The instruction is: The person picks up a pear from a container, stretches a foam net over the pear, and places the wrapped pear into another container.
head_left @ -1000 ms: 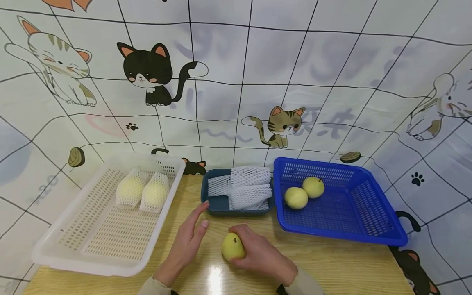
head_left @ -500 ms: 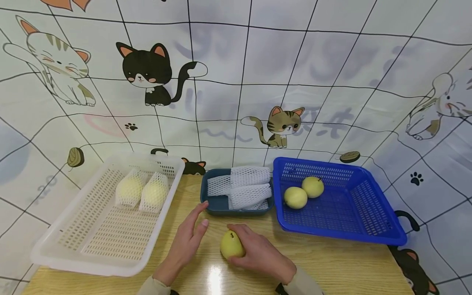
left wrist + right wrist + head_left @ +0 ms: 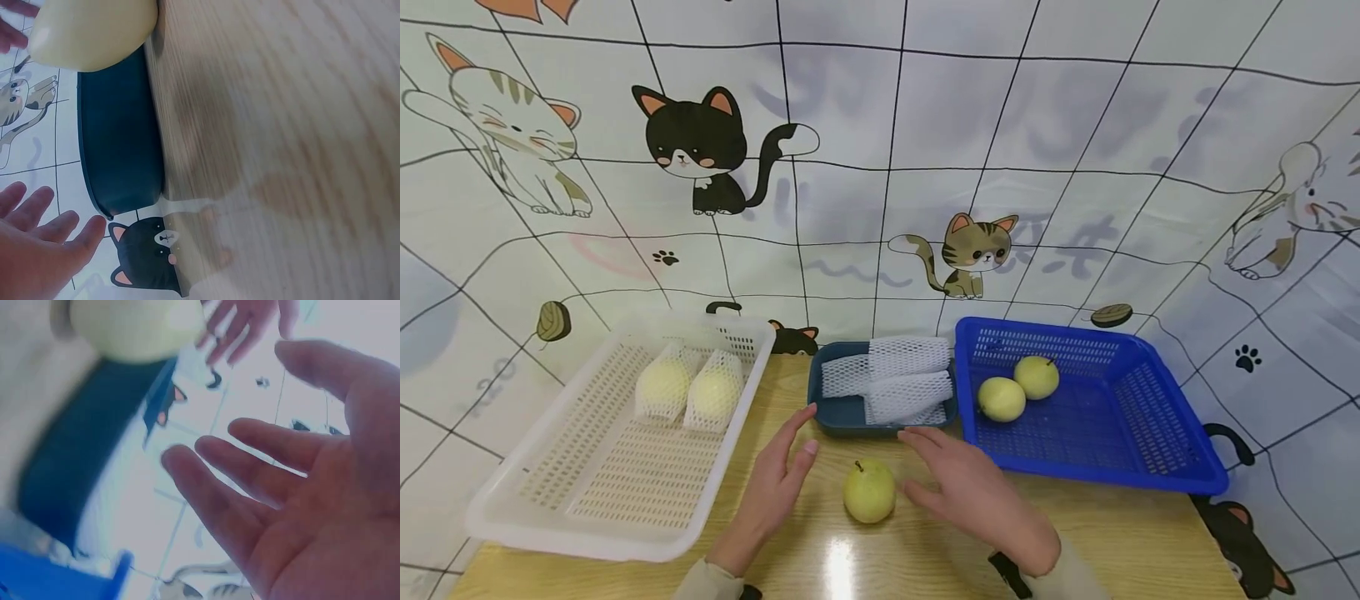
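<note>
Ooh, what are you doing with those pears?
A person has a bare left hand and right hand on either side of a round yellow-green pear. Neither hand touches it; it sits on the pale wooden table. Behind it, a dark teal plastic tray holds white mesh sleeves. Two bare pears are in the blue plastic basket, and two mesh-wrapped pears lie in the white plastic basket.
</note>
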Available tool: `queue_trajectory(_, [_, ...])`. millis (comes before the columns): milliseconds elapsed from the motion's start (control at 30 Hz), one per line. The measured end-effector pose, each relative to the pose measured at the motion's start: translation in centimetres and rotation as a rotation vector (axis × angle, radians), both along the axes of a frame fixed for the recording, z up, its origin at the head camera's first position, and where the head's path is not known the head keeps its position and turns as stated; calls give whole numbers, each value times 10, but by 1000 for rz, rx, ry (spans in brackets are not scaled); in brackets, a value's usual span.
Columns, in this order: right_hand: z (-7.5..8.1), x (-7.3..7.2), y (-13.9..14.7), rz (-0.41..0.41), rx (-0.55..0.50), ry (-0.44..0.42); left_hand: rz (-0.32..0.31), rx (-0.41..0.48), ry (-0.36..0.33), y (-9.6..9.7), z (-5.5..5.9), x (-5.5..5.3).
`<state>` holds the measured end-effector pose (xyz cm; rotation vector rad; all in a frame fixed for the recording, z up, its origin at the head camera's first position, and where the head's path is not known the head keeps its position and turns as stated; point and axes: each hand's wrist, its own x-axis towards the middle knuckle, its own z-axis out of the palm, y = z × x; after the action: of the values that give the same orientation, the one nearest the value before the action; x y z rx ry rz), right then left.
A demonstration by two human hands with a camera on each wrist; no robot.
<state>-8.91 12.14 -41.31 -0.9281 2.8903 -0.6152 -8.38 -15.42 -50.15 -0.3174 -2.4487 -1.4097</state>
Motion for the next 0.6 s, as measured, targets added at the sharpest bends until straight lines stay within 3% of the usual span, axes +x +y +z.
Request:
queue_trajectory(200, [9, -31, -3, -68, -23, 213, 2, -3, -2, -3, 1, 0])
queue_trajectory(400, [-1, -60, -10, -96, 100, 404, -4, 5, 7, -2, 3, 1])
queue_trajectory(600, [-14, -73, -11, -159, 234, 551, -14, 12, -7, 1, 5, 1])
